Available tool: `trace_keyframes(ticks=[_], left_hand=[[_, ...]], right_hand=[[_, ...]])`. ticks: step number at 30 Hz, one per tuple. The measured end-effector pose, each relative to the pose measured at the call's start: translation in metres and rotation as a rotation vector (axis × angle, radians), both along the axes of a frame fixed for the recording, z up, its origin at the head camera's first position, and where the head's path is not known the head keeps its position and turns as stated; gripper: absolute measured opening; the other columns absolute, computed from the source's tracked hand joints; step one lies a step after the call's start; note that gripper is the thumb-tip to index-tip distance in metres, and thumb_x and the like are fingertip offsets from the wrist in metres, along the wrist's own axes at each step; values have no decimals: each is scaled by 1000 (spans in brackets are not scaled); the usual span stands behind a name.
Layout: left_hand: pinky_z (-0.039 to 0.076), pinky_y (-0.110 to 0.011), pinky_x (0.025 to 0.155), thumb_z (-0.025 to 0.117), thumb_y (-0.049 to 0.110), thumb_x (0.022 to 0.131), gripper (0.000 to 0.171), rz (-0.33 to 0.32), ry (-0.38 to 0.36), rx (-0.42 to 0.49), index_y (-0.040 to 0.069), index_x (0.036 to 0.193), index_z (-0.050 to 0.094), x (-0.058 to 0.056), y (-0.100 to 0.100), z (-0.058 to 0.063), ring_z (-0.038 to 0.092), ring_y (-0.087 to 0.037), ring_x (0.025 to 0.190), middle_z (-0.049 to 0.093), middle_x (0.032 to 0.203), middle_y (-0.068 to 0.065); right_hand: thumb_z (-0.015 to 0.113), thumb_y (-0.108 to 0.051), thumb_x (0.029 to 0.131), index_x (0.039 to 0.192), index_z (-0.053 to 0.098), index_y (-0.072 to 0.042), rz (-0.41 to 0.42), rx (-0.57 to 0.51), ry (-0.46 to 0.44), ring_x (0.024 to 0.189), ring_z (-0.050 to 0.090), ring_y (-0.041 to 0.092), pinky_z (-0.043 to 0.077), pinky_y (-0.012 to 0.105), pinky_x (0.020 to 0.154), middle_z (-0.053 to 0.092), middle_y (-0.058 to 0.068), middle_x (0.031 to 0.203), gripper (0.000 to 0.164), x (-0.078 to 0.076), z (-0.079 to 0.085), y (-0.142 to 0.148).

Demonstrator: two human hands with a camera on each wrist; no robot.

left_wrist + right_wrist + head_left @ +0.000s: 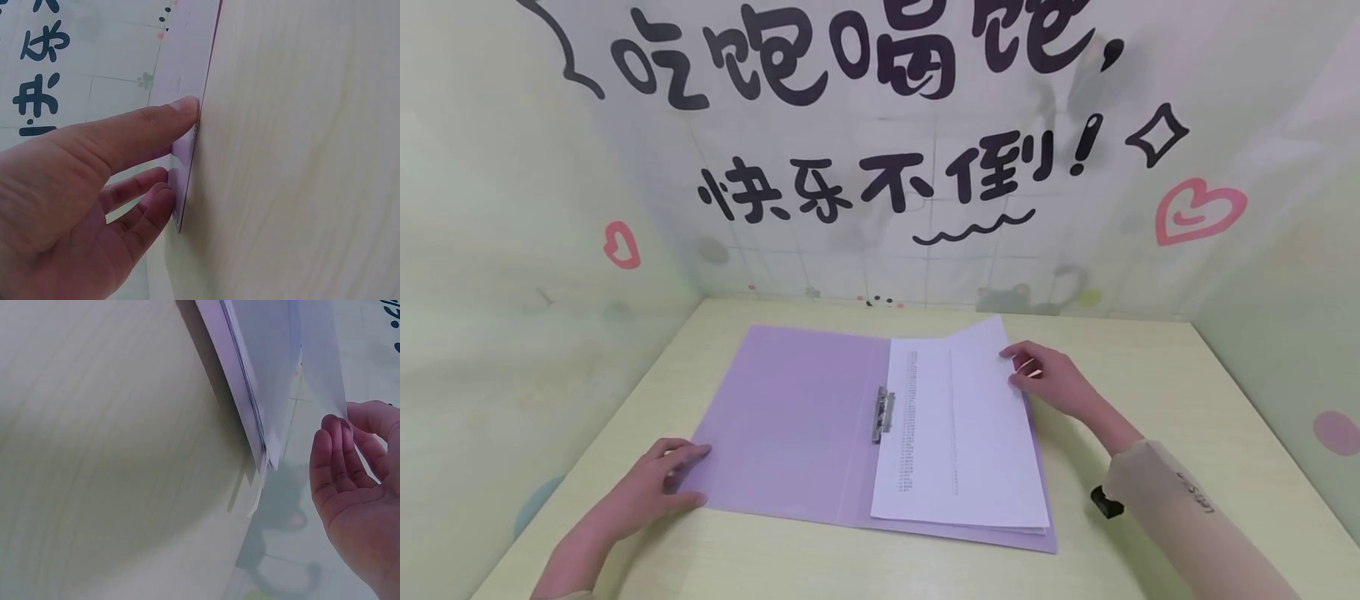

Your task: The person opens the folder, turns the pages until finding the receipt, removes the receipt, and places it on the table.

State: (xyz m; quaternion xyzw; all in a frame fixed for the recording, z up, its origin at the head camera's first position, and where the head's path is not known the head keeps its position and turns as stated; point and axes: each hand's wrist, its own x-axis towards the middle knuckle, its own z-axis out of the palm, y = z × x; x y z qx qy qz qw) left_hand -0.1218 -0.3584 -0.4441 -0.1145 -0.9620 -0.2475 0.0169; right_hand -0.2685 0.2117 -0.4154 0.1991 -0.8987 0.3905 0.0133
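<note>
A lilac clip folder (pixel 786 417) lies opened flat on the table. White printed sheets (pixel 958 433) are on its right half, beside the metal clip (pixel 883 415) at the spine. My left hand (pixel 651 483) rests at the left cover's near corner; in the left wrist view its thumb (pixel 184 107) touches the folder's edge, with relaxed fingers beside it. On the other side, my right hand (pixel 1048 379) pinches the top sheet by its right edge. That sheet (pixel 322 362) stands lifted off the pages below in the right wrist view, held between thumb and fingers.
The pale wooden table (pixel 1150 392) is enclosed by a back wall (pixel 850 267) with black lettering and by side walls. A small black object (pixel 1107 502) sits at the right sleeve (pixel 1187 508).
</note>
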Motion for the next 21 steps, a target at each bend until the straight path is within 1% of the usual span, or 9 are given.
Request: trace_keyframes(ticks=[3,7,9,12,16,18,21], left_hand=[[55,-26,80,85,21,74,64,-1,-21,20,-1,129,61,0,0,0,62,-30,100,52,124,-23],[55,-28,81,85,21,74,64,3,-45,37,-1,130,60,1,-1,0,63,-33,102,50,126,-23],[55,-28,81,85,21,75,64,4,-45,38,-1,130,60,1,-1,0,63,-33,103,50,126,-23],[55,-28,81,85,22,75,64,7,-39,36,0,130,61,1,-1,0,63,-33,103,50,126,-23],[55,-28,81,85,21,75,64,7,-37,35,0,130,61,2,-2,-1,63,-34,103,50,126,-23],[55,-27,81,85,21,74,64,5,-33,38,-1,129,61,2,-2,-1,63,-34,103,51,125,-23],[55,-26,81,85,21,74,63,3,-23,39,0,129,61,2,-1,-2,63,-34,103,51,125,-23]], right_hand=[[68,-3,88,121,63,-4,1,4,-8,91,65,21,53,20,77,68,15,101,33,0,1,0],[66,-4,90,121,64,-4,21,1,-9,93,66,21,53,20,76,69,17,108,31,-2,4,1],[63,-5,93,121,65,-4,30,-3,-11,93,66,22,54,21,75,70,17,112,28,-3,7,0],[56,-3,97,121,65,-5,50,-8,-3,92,67,24,57,28,76,69,16,114,26,-4,11,-1],[55,1,95,118,67,-6,70,16,57,93,67,25,58,31,78,70,14,114,26,-8,18,-5],[57,1,93,115,68,-7,74,33,102,94,67,22,57,27,78,72,11,113,26,-10,23,-9],[58,2,91,110,69,-7,81,33,150,92,66,20,57,26,78,73,9,107,24,-13,30,-17]])
